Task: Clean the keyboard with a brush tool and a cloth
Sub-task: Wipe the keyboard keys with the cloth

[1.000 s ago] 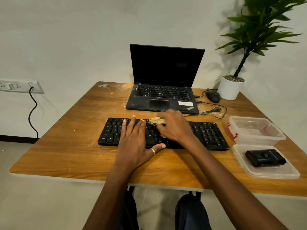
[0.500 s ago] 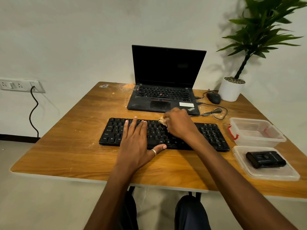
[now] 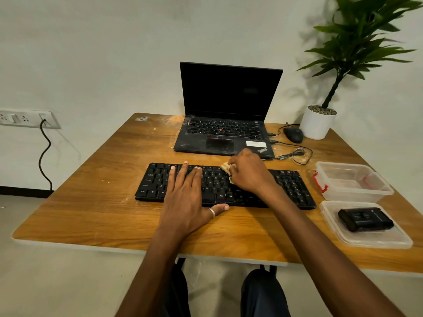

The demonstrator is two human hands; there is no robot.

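Black keyboard (image 3: 290, 188) lies across middle of wooden table (image 3: 91, 202). Left hand (image 3: 185, 197) rests flat on left-centre keys, fingers straight toward 12 o'clock, grasping nothing. Right hand (image 3: 249, 175) is clenched round beige cloth (image 3: 226, 167), pressing it on keys near top edge. Laptop (image 3: 224, 133) sits at keyboard's 12 o'clock, clear container (image 3: 352, 184) at 3 o'clock, black object (image 3: 365, 219) in clear lid (image 3: 377, 241) at 4 o'clock.

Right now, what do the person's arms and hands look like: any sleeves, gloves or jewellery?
The left forearm and right forearm are bare as far as the frame shows: no sleeves, no watch. Neither hand is gloved. The left hand wears a thin silver ring on its thumb; the right hand shows no ring.
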